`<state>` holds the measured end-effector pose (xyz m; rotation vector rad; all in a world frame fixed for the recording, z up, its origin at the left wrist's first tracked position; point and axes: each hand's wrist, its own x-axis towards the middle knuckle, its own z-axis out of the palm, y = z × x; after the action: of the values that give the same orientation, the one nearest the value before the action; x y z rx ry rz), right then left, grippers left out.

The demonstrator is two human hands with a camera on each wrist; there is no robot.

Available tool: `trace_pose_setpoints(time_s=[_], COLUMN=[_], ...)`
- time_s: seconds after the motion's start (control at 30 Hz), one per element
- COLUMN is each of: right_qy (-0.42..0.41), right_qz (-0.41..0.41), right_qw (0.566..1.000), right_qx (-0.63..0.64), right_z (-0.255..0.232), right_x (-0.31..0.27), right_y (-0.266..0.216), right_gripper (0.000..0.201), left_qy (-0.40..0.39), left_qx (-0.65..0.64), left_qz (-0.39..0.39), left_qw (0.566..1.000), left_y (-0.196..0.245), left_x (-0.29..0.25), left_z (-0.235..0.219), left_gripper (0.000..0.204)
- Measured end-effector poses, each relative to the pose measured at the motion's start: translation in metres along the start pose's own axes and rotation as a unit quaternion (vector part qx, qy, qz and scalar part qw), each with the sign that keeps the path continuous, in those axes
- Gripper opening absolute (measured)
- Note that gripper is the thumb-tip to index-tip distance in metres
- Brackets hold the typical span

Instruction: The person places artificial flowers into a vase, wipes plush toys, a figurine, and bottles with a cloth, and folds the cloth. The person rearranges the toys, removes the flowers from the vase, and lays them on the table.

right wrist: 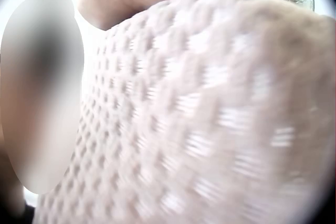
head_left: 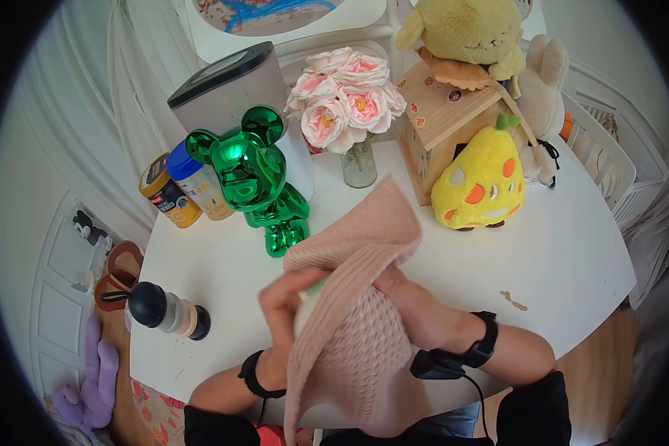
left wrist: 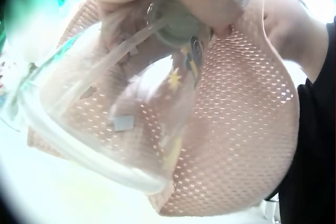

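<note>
My left hand (head_left: 276, 308) grips a clear vessel (left wrist: 152, 92) with a small star print and a tube inside, its greenish end up by the palm in the left wrist view. In the head view the vessel is mostly covered by a pink waffle-knit cloth (head_left: 368, 320). The right hand (head_left: 420, 312) pinches the cloth's folded edge between thumb and fingers. From there the fabric fans up toward the table's middle and hangs down over the front edge. It fills most of the right wrist view, partly blurred. Just beyond the left hand stands a shiny green bear figurine (head_left: 249, 178).
A black-topped bottle (head_left: 167, 312) stands left on the white table (head_left: 483, 264). Further back are two canisters (head_left: 193, 186), a grey bin (head_left: 230, 85), pink flowers (head_left: 349, 97) in a glass vase (head_left: 359, 167), a wooden house (head_left: 450, 111) and a yellow plush pear (head_left: 479, 178).
</note>
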<state>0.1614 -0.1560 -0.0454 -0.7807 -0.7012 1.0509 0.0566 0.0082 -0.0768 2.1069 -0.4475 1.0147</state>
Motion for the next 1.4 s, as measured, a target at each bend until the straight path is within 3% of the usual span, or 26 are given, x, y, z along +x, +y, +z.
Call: trace_pose_setpoints(time_s=[0.03,0.07,0.1,0.13,0.17,0.2,0.23,0.27,0.33,0.4,0.47,0.5,0.57,0.6,0.63,0.7,0.73,0.77,0.9,0.93,1.0,1.07,1.1,1.23,1.3,1.4], right_qy=[0.023,0.046,0.042,0.042,-0.016,-0.075,-0.065,-0.066,0.039,0.044,0.045,0.043,0.007,0.005,0.012,0.011,0.033,0.057,0.116,0.137,0.154,0.16,0.207,0.21,0.127,0.089], right_qz=[0.014,0.029,-0.078,-0.08,-0.083,-0.085,-0.069,-0.07,-0.18,-0.166,-0.096,-0.097,-0.116,-0.12,-0.134,-0.15,-0.196,-0.241,-0.222,-0.232,-0.244,-0.327,-0.328,-0.276,-0.287,-0.261], right_qw=[0.998,0.991,0.985,0.985,0.959,0.912,0.892,0.892,0.862,0.859,0.892,0.893,0.94,0.941,0.941,0.94,0.927,0.912,0.884,0.861,0.838,0.759,0.776,0.792,0.806,0.798], right_qx=[-0.06,-0.12,-0.145,-0.144,-0.272,-0.395,-0.442,-0.442,-0.472,-0.482,-0.44,-0.438,-0.319,-0.316,-0.312,-0.307,-0.318,-0.328,-0.395,-0.43,-0.463,-0.54,-0.498,-0.502,-0.502,-0.535], right_z=[0.0,0.002,0.005,0.002,-0.002,-0.003,0.003,0.006,0.008,0.005,0.006,0.006,0.007,0.007,0.006,0.0,-0.005,-0.01,-0.018,-0.015,-0.018,-0.028,-0.027,-0.028,-0.021,-0.011], right_x=[0.0,0.0,0.002,0.003,0.005,0.005,0.006,0.007,0.01,0.01,0.009,0.009,0.009,0.008,0.007,0.009,0.012,0.014,0.011,0.01,0.01,0.014,0.014,0.005,0.003,-0.002], right_y=[0.007,0.013,0.02,0.024,0.029,0.033,0.036,0.041,0.05,0.054,0.051,0.048,0.041,0.037,0.033,0.029,0.03,0.029,0.013,0.009,0.008,0.012,0.017,0.01,0.007,0.006], right_gripper=[0.059,0.065,0.06,0.06,0.059,0.06,0.075,0.075,0.084,0.09,0.084,0.084,0.077,0.077,0.076,0.075,0.076,0.077,0.08,0.071,0.063,0.04,0.027,0.027,0.028,0.029], left_qy=[0.083,0.079,0.124,0.17,0.171,0.214,0.217,0.219,0.206,0.194,0.26,0.274,0.276,0.278,0.223,0.244,0.264,0.214,0.156,0.157,0.182,0.22,0.246,0.297,0.332,0.387], left_qx=[-0.11,-0.111,-0.114,-0.116,-0.219,-0.262,-0.273,-0.284,-0.276,-0.267,-0.275,-0.269,-0.301,-0.335,-0.378,-0.326,-0.279,-0.267,-0.25,-0.246,-0.171,-0.213,-0.177,-0.096,-0.026,0.084], left_qz=[-0.102,-0.102,-0.171,-0.24,-0.22,-0.228,-0.254,-0.278,-0.277,-0.277,-0.257,-0.239,-0.204,-0.17,-0.142,-0.163,-0.185,-0.16,-0.187,-0.187,-0.233,-0.223,-0.192,-0.099,-0.054,-0.003], left_qw=[0.985,0.986,0.971,0.949,0.935,0.913,0.902,0.891,0.897,0.902,0.889,0.892,0.89,0.884,0.887,0.899,0.905,0.926,0.937,0.938,0.94,0.926,0.933,0.945,0.941,0.918], left_y=[0.015,0.013,0.009,0.003,-0.024,-0.02,-0.019,-0.017,-0.013,-0.013,-0.012,-0.009,-0.009,-0.009,-0.013,-0.013,-0.015,-0.019,-0.001,-0.002,-0.002,0.001,-0.002,0.002,0.01,0.014], left_x=[0.001,0.0,-0.001,-0.004,-0.025,-0.023,-0.015,-0.003,0.01,0.017,0.023,0.028,0.031,0.031,0.027,0.031,0.033,0.033,0.048,0.048,0.048,0.049,0.046,0.049,0.053,0.057], left_z=[0.012,0.011,0.009,0.004,-0.006,-0.003,-0.009,-0.015,-0.024,-0.027,-0.03,-0.031,-0.035,-0.039,-0.043,-0.037,-0.036,-0.045,-0.075,-0.076,-0.072,-0.06,-0.054,-0.057,-0.074,-0.099], left_gripper=[0.069,0.069,0.075,0.082,0.097,0.097,0.094,0.091,0.088,0.086,0.086,0.086,0.084,0.082,0.079,0.077,0.075,0.072,0.072,0.072,0.076,0.08,0.08,0.084,0.089,0.074])
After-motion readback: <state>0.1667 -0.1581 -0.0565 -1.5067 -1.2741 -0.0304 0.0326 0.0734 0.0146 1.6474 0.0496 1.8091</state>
